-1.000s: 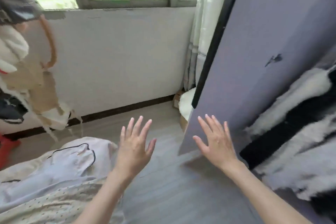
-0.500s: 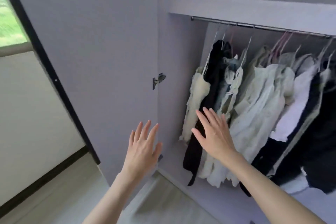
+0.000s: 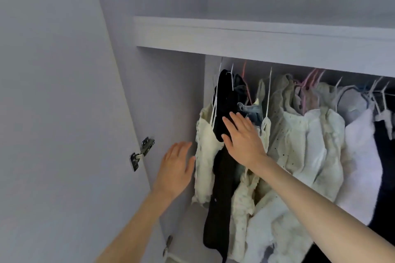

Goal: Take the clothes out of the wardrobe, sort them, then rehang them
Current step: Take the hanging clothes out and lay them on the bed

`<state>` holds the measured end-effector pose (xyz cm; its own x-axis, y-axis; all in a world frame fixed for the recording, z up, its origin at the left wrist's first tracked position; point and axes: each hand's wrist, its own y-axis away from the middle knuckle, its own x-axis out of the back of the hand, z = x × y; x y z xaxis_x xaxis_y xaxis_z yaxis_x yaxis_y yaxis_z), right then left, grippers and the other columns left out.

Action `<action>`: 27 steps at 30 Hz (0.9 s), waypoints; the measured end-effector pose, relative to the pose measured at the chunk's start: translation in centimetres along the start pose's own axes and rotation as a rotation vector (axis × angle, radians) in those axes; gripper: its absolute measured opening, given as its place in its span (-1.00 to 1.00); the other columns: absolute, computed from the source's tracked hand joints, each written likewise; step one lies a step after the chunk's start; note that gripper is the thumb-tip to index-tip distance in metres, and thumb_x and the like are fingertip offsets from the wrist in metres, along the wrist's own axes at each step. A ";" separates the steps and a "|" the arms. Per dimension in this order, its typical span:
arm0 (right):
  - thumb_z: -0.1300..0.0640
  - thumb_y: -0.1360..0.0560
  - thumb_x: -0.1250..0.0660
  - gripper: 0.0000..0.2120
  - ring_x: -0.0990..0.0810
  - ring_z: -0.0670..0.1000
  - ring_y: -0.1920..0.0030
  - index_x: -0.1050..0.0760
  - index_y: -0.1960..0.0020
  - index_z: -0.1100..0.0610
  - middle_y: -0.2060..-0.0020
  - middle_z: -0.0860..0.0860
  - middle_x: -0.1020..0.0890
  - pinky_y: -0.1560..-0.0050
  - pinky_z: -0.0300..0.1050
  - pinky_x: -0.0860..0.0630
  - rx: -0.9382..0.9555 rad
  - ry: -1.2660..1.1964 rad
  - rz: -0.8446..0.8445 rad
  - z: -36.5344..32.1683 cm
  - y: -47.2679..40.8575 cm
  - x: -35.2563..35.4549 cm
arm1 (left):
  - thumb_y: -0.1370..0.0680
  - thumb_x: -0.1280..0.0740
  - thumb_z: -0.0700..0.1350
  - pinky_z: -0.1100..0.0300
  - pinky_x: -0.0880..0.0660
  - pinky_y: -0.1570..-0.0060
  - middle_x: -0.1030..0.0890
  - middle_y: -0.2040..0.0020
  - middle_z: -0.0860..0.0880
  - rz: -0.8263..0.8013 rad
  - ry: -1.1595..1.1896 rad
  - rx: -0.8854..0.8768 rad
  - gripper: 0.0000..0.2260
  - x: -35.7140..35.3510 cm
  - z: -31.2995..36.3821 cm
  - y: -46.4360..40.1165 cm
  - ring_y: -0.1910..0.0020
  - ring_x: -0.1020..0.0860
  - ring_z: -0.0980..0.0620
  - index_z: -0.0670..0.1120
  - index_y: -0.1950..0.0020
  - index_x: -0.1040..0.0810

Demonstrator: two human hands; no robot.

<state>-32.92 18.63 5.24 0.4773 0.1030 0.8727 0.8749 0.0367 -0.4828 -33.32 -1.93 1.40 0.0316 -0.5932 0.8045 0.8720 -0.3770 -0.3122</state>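
The left hand (image 3: 176, 167) is spread flat, holding nothing, just beside a cream garment (image 3: 206, 156). The right hand (image 3: 242, 137), fingers straight, lies against the black garment (image 3: 223, 168). Both garments hang among the clothes (image 3: 310, 141) below the wardrobe shelf (image 3: 256, 38).

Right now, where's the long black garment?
Head view: the long black garment hangs second from the left end of the row, between a cream top and a denim piece, with the right hand flat against it.
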 end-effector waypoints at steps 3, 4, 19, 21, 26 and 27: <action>0.22 -0.41 -0.40 -0.56 -0.46 0.32 -0.25 -0.45 -0.26 0.33 -0.21 0.32 -0.50 -0.27 0.23 -0.30 -0.014 0.001 0.036 1.6 -3.9 -1.0 | -0.60 -0.11 0.01 0.27 -0.18 -0.28 -0.44 -0.30 -0.11 -0.004 0.109 0.013 -0.60 -0.1 1.0 -4.6 -0.31 -0.37 -0.06 -0.16 -0.38 -0.37; 0.24 -0.41 -0.40 -0.55 -0.45 0.32 -0.26 -0.45 -0.26 0.34 -0.21 0.32 -0.49 -0.29 0.22 -0.26 -0.011 0.005 0.045 2.0 -5.0 -1.2 | -0.62 -0.14 -0.06 0.32 -0.15 -0.26 -0.42 -0.33 -0.10 0.003 0.143 0.011 -0.63 -0.4 1.5 -6.0 -0.33 -0.35 -0.04 -0.16 -0.39 -0.35; 0.18 -0.41 -0.16 -0.50 -0.43 0.16 -0.32 -0.40 -0.31 0.33 -0.33 0.25 -0.41 -0.39 0.02 -0.15 0.079 0.140 0.138 6.6 -6.6 -2.4 | -0.62 -0.14 -0.17 0.27 -0.19 -0.32 -0.36 -0.39 -0.13 0.004 0.445 0.198 -0.61 -4.9 6.1 -18.9 -0.38 -0.31 -0.05 -0.18 -0.45 -0.24; 0.22 -0.34 -0.32 -0.47 -0.43 0.16 -0.32 -0.41 -0.30 0.33 -0.33 0.25 -0.41 -0.41 0.01 -0.18 0.093 0.140 0.147 6.7 -6.5 -2.4 | -0.62 -0.13 -0.18 0.14 -0.26 -0.36 -0.42 -0.34 -0.13 -0.015 0.474 0.193 -0.65 -5.2 6.4 -19.3 -0.33 -0.37 -0.04 -0.18 -0.41 -0.33; 0.31 -0.23 -0.48 -0.38 -0.48 0.15 -0.27 -0.44 -0.27 0.34 -0.30 0.24 -0.45 -0.32 0.07 -0.35 0.079 0.109 0.141 7.1 -6.5 -2.5 | -0.57 -0.23 -0.24 0.47 -0.24 -0.02 -0.42 -0.11 0.00 -0.026 0.529 0.170 -0.73 -5.5 7.3 -20.0 -0.09 -0.38 0.15 -0.20 -0.27 -0.39; 0.31 -0.23 -0.49 -0.37 -0.49 0.15 -0.27 -0.44 -0.28 0.33 -0.30 0.23 -0.45 -0.30 0.06 -0.37 0.074 0.101 0.137 7.3 -6.4 -2.4 | -0.56 -0.24 -0.27 0.49 -0.22 -0.02 -0.40 -0.14 -0.02 -0.031 0.528 0.165 -0.70 -5.6 7.1 -20.1 -0.13 -0.36 0.14 -0.21 -0.29 -0.36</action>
<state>-40.24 25.40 5.71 0.6005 0.0119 0.7995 0.7946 0.1028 -0.5983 -47.51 14.04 6.74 -0.2077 -0.8756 0.4360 0.9349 -0.3088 -0.1747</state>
